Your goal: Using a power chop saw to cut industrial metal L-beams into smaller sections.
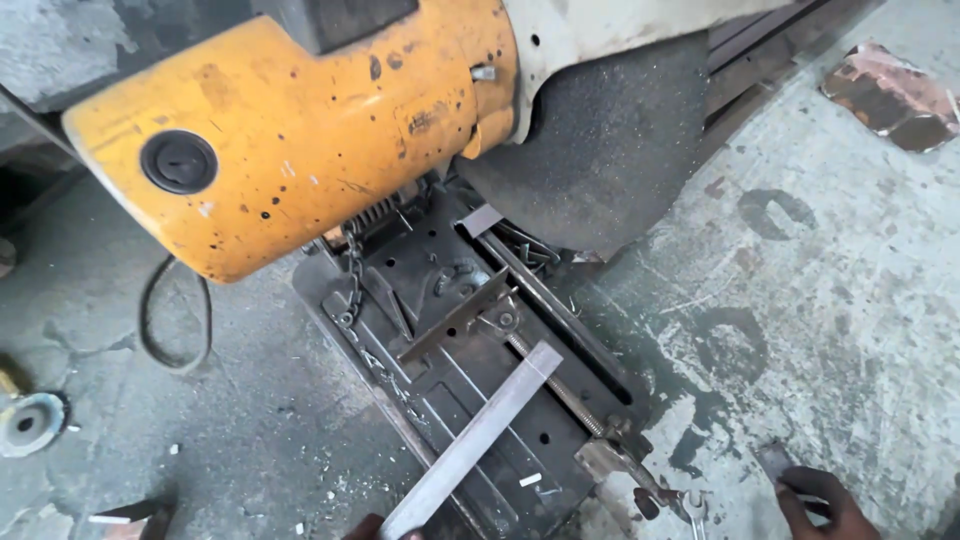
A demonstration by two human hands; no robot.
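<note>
Flat steel bar (478,437) lying aslant over black saw base (470,400), far end just short of angled fence (462,315), near end at bottom edge under left hand (372,526). Left hand mostly out of frame; grip cannot be told. Right hand (825,503) at lower right, fingers closed round a small dark object (774,460), kept well apart from the bar. Vise screw (560,390) alongside the bar, clamp not bearing on it, so bar judged loose. Yellow motor housing (290,130) and abrasive disc (600,150) raised clear above. Chain (355,290) hanging down at the hinge. Cable loop (175,320) and round disc (30,422) on concrete floor (830,300).
</note>
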